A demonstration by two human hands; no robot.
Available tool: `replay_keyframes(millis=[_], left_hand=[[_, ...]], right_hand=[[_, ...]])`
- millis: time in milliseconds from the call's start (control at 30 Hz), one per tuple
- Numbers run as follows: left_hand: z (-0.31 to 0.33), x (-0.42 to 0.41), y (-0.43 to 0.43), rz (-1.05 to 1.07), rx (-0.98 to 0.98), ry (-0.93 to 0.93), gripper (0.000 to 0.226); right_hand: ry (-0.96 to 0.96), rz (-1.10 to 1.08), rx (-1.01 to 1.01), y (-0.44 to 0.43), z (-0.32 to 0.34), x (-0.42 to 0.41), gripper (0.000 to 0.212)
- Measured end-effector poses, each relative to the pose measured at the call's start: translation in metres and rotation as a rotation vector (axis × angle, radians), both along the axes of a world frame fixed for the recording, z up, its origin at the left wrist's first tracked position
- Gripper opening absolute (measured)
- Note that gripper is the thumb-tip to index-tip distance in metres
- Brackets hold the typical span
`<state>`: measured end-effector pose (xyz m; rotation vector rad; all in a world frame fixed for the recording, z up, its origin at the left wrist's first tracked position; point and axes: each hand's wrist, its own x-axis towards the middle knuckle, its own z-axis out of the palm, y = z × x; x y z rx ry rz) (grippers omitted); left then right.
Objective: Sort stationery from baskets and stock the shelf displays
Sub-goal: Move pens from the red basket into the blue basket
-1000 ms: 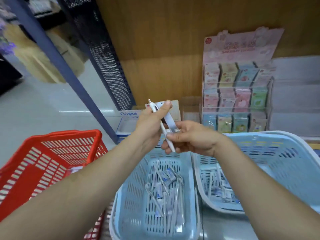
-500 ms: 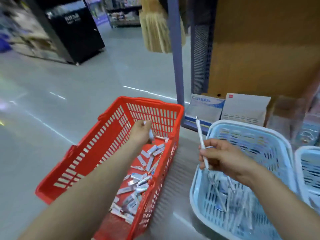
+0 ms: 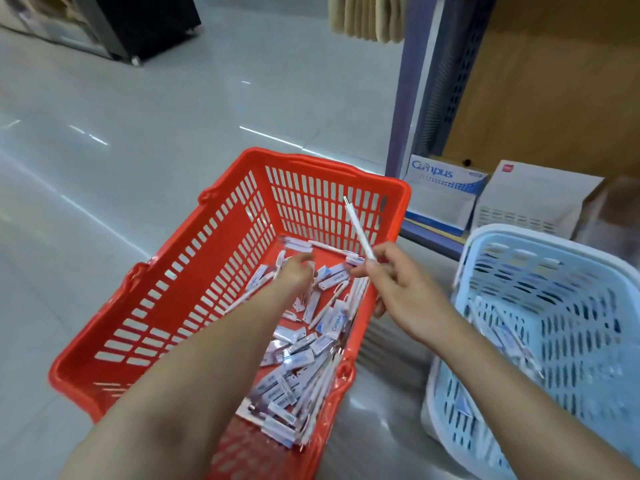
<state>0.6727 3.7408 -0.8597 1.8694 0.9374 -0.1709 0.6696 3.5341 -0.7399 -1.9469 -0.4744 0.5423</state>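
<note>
Reaching down into the red slotted plastic basket [image 3: 173,289], the left hand [image 3: 296,275] has its fingers buried among the heap of wrapped white pens [image 3: 294,368] that lies under and behind its wrist. Whether it has closed on one I cannot tell, since the fingertips are hidden. Just to its right, and apart from it, the right hand [image 3: 398,289] pinches a slim white plastic pen [image 3: 358,230] near its lower end, the barrel tilted up and away over the basket. The step in hand looks like picking out the next wrapped pen for sorting. To do it well, I judge, the left fingers should single out one wrapper lying on top rather than dig, because the glossy sleeves overlap and would likely slip or drag neighbours along. The right hand would best hold its pen clear of the pile, tip away from the left wrist. Further right of the right hand stands the pale blue slotted plastic basket [image 3: 519,233], holding more pens. Beyond both hands sits a white-and-blue cardboard box [image 3: 440,192] printed Campus.
</note>
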Motion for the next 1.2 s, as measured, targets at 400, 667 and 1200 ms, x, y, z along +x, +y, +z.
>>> replay_keyframes(millis=[400,667,1200], left_hand=[[0.124,-0.045,-0.058,-0.71,-0.346,0.028,0.022],[0.108,-0.085,-0.106,-0.734,-0.127,-0.147,0.051],[0.117,-0.042,-0.159,-0.846,0.363,-0.264,0.069]], right_hand=[[-0.206,-0.082,-0.22,-0.005,-0.008,-0.006,0.019],[0.422,0.01,-0.097,-0.046,0.036,-0.002,0.019],[0.358,-0.112,-0.178,-0.177,0.06,0.075,0.02]])
